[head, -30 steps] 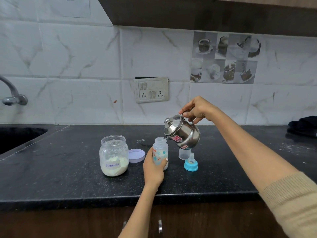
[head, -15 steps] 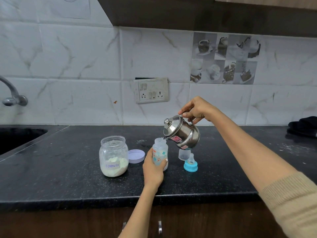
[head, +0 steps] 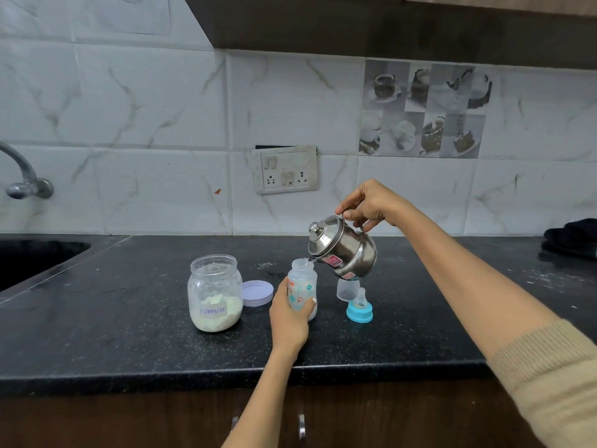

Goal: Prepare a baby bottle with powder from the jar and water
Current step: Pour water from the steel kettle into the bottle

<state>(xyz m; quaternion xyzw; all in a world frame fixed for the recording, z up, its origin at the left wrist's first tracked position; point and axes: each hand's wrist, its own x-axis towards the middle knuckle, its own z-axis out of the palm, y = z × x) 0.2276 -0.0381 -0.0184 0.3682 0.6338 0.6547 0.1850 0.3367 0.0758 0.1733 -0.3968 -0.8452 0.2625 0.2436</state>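
A clear baby bottle [head: 303, 282] with coloured prints stands open on the black counter [head: 129, 334], and my left hand [head: 289, 318] grips its lower part. My right hand [head: 368, 205] holds the handle of a small steel kettle [head: 345, 250], tilted with its spout at the bottle's mouth. To the left stands an open glass jar [head: 214, 294] labelled "Formula", about a third full of pale powder. Its lilac lid [head: 257, 293] lies beside it. The blue teat ring [head: 359, 310] and a clear cap [head: 347, 291] rest right of the bottle.
A black sink [head: 35, 260] and a metal tap [head: 24, 182] are at the far left. A switch and socket plate [head: 286, 169] is on the tiled wall. A dark cloth [head: 573, 237] lies at the far right of the counter. Cabinet handles [head: 301, 426] show below the counter's front edge.
The kettle stays tilted over the bottle's mouth, lowered very slightly. My left hand keeps its hold on the bottle.
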